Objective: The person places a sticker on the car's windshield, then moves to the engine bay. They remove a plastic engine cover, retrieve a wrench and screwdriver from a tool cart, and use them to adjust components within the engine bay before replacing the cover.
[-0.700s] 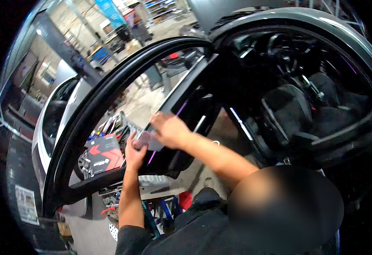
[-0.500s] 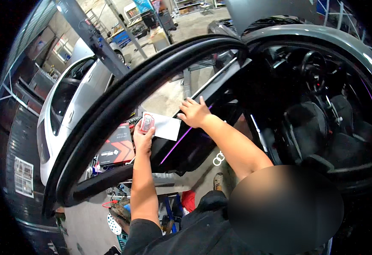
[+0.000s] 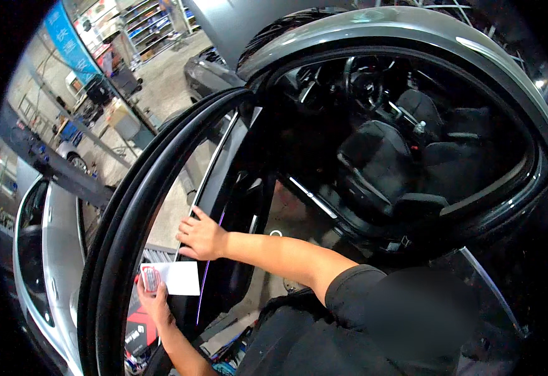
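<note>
White card [image 3: 183, 279]: over the car-door ledge [image 3: 217, 172].
Left hand [image 3: 154, 301]: pinching the red-printed end.
Right hand [image 3: 202, 237]: empty, fingers loosely spread on the ledge.
Card grip: light pressure should avoid creasing.

The door frame [image 3: 120, 250] hides some of the box [image 3: 140, 332] at seven o'clock; tiny things [image 3: 137, 363] by it seem too blurry.

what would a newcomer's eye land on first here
Likely the arched black window frame of the open car door, left of centre. At lower left, the left hand holds a red-and-white printed piece with a white rectangular sheet beside it. Dark seats show inside the grey car at upper right.
</note>
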### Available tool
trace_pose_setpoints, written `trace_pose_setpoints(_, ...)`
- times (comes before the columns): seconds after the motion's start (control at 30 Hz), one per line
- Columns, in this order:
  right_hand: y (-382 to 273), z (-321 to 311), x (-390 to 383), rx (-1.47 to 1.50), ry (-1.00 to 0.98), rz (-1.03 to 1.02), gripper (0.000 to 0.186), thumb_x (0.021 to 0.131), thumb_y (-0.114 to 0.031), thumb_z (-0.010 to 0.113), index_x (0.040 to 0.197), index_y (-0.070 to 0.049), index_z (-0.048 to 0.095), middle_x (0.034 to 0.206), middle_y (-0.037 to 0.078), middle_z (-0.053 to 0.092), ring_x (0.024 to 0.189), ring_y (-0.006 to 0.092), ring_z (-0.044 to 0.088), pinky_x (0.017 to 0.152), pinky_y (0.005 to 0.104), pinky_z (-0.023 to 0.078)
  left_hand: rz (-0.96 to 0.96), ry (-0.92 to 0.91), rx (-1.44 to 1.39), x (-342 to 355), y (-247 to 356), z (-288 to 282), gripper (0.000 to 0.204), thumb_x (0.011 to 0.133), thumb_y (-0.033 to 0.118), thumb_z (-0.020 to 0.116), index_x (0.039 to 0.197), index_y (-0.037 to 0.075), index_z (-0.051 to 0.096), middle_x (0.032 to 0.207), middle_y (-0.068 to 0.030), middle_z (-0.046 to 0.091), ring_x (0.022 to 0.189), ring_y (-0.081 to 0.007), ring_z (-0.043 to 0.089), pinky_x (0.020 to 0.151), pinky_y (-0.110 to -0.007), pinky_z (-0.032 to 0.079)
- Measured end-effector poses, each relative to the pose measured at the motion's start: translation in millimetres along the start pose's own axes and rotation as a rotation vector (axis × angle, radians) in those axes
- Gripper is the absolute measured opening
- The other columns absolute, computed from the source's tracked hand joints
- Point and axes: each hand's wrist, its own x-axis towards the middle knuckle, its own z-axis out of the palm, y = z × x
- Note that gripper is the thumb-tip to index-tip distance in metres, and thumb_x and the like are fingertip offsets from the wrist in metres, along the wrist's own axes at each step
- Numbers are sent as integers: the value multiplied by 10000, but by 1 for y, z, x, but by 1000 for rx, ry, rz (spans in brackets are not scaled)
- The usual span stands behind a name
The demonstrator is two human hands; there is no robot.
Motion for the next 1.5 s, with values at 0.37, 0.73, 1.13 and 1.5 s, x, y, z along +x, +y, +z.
trace_pose_setpoints(0.37, 3, -13, 0, 71, -92, -36, 457, 934, -441, 635, 1190, -62, 643, 1195, 139, 626, 1257, 318, 555, 1161, 627, 288, 0, 8, 43, 4, -11, -3, 679, 839, -6, 674, 1476, -48, 443, 1325, -134, 595, 1084, -215, 624, 914, -320, 523)
trace_pose_setpoints(0.73, 66, -19, -17, 397, -112, -263, 632, 800, -388, 774, 1267, 5, 609, 1374, 230, 572, 1362, 387, 499, 1197, 569, 315, -85, 135, 567, 0, 22, 16, 655, 855, 97, 803, 1420, -30, 496, 1295, -215, 645, 1118, -293, 658, 853, -409, 577)
trace_pose_setpoints(1.13, 196, -99, -68, 892, -408, 39, 435, 957, -300, 667, 1284, -34, 561, 1302, 174, 571, 1227, 360, 563, 1004, 446, 497, -73, 116, -262, -64, 44, 189, 637, 862, -72, 741, 1452, -31, 503, 1237, -128, 656, 1020, -225, 628, 881, -385, 526)
trace_pose_setpoints(1.5, 244, -123, -38, 757, -570, 398, 438, 980, -394, 679, 751, -27, 609, 672, 145, 620, 612, 314, 602, 588, 425, 447, -155, 50, -287, -49, 31, 296, 829, 761, -2, 805, 1494, -19, 418, 1393, -146, 557, 1254, -267, 566, 1116, -413, 425)
